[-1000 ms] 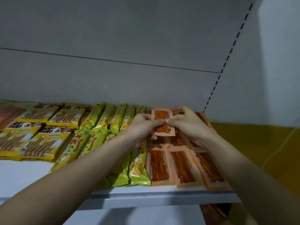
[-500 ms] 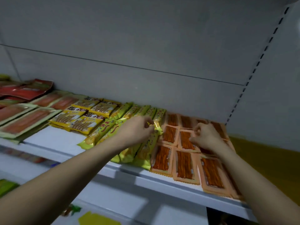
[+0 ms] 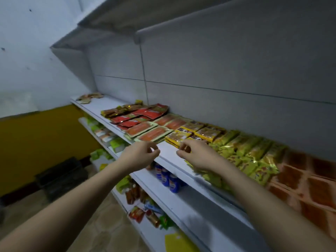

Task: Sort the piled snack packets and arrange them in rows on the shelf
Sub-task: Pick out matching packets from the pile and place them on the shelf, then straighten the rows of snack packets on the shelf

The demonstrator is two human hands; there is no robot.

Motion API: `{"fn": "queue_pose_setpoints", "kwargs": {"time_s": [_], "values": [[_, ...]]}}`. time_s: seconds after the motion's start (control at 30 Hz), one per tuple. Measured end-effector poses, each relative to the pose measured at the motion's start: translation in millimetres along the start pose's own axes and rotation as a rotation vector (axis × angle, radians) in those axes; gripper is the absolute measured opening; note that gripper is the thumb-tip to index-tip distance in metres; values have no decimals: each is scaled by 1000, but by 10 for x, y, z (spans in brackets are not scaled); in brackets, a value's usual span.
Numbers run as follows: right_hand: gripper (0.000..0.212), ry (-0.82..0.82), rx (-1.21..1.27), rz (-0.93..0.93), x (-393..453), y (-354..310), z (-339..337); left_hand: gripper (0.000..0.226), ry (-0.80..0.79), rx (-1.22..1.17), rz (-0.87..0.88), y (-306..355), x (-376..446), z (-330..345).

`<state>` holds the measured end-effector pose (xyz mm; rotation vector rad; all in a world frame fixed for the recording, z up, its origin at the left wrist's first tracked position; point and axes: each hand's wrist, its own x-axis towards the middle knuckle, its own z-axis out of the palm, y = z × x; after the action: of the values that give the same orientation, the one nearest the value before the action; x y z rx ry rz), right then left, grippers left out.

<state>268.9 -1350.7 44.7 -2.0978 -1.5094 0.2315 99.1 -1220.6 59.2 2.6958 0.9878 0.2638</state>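
The white shelf (image 3: pixel 164 151) carries rows of red, orange, yellow and green snack packets (image 3: pixel 245 150).

Snack packets (image 3: pixel 198 132) in rows along the shelf (image 3: pixel 169 153), drink cans (image 3: pixel 168 178) on the shelf below

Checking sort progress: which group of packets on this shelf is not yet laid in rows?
The small brownish heap at the shelf's far left end: loosely piled and apart, while the red, orange, yellow and green packets lie in rows.
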Motion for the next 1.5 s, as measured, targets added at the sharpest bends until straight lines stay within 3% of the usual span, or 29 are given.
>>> {"fn": "queue_pose_setpoints", "kwargs": {"time_s": [0.1,0.33,0.7,0.8,1.2,1.5], "values": [[29,-104,-41,-76,316,-436,197,34,73,-56,-57,-454,-40,-184],[26,-112,-190,-181,1262,-1381,1066,36,102,-65,-193,-1865,134,-443],[36,-133,-211,-144,3323,-2772,2426,47,109,47,-262,-4391,685,-1065],[30,-161,-208,-158,3818,-3051,2751,46,104,60,-274,-4925,1003,-1188],[22,-162,-144,-210,6579,-3250,3666,42,164,88,-335,-6665,3131,-1487],[19,-229,-85,-224,8416,-3581,4320,38,119,20,-394,-7967,4392,-1587]]}}
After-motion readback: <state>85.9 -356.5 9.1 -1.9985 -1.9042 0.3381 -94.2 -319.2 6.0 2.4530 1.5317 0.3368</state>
